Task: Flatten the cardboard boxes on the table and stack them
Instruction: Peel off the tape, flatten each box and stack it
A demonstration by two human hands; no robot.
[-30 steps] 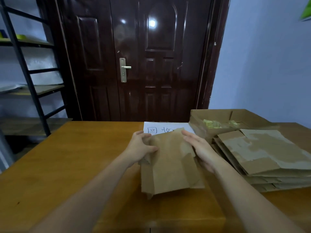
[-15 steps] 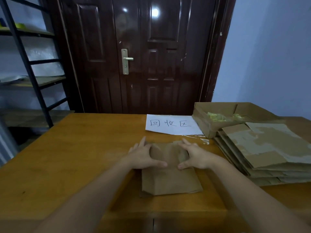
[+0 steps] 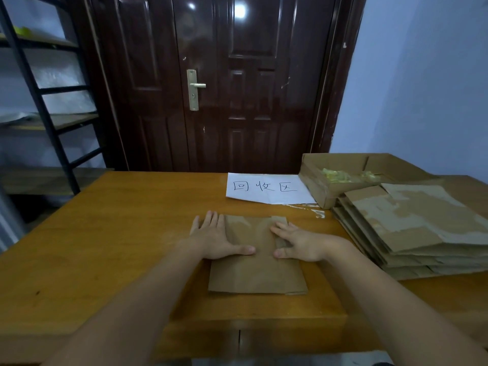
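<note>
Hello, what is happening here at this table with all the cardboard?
A person is flattening a cardboard box on the wooden table. The left hand and the right hand both press down on its far half with straight fingers, and the box lies flat. To the right sits a stack of flattened boxes, with an open box behind it. A white paper sign lies near the far edge.

Dark glossy door (image 3: pixel 224 83), pale blue wall (image 3: pixel 422 83), black shelving (image 3: pixel 39 101), wooden table (image 3: pixel 111 233)
</note>
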